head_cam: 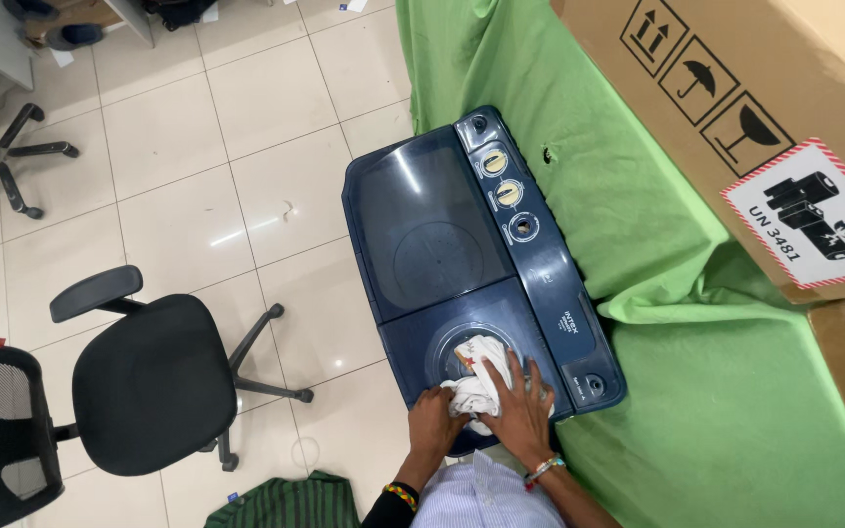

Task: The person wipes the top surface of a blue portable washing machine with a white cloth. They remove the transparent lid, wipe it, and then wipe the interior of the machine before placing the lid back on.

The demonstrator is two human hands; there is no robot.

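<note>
While both hands pressed on a white cloth point(474, 383), the left hand point(434, 418) and right hand point(520, 411) were stuffing it into the spin tub opening point(442, 354) of the dark blue twin-tub washing machine point(442, 235). By my judgement, the next move called for pushing the cloth fully below the rim.

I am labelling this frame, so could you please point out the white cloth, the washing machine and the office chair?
white cloth point(473, 389): head view, bunched middle.
washing machine point(422, 230): head view, dark lid.
office chair point(154, 383): head view, black seat.

A large brown carton point(735, 108) lies at the upper right on green cloth point(638, 225). It bears black handling symbols point(706, 83) and a red-bordered white label point(809, 217).
</note>
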